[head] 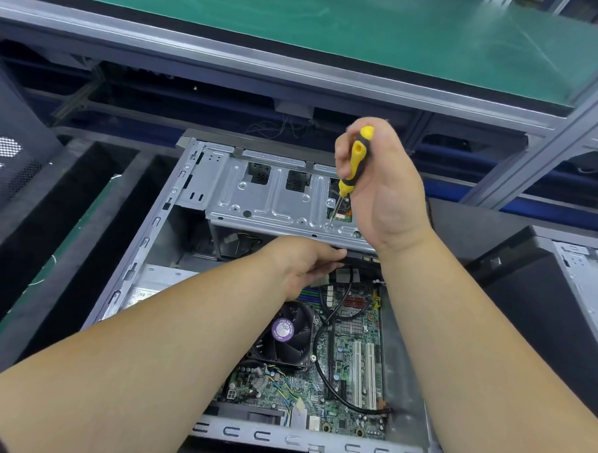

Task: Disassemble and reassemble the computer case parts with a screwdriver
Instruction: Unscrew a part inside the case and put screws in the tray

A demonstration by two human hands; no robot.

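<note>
- Head view: the open computer case (146, 240) lies on its side in the middle of the picture, its inside facing up.
- The right hand (384, 192) is wrapped round the yellow-and-black screwdriver (357, 160), fingers curled on the handle, palm turned toward the camera.
- The screwdriver stands nearly upright, leaning a little, handle high and shaft running down and left.
- Its tip meets a screw (329, 225) near the front edge of the silver drive cage (275, 198), toward that cage's right end.
- The drive cage spans the far part of the case, with square cut-outs along its top face.
- The left hand (302, 264) reaches in just under the cage's front edge, knuckles up, fingers bent toward a dark part below the cage; whether it grips anything there I cannot tell.
- Both forearms come in from the bottom corners, and the two hands sit near each other, left low, right above it.
- Nearer the camera inside the case lies the green motherboard (354, 335), filling the near right part.
- A black cooler fan (286, 332) with a purple round label sits on the board's left side.
- Two white expansion slots (363, 376) run side by side on the board's right.
- A black cable (323, 333) loops across the board between fan and slots.
- Beyond the case runs a grey metal frame carrying a green mat (333, 29) along the top edge.
- Another dark case (544, 305) stands at the right edge.
</note>
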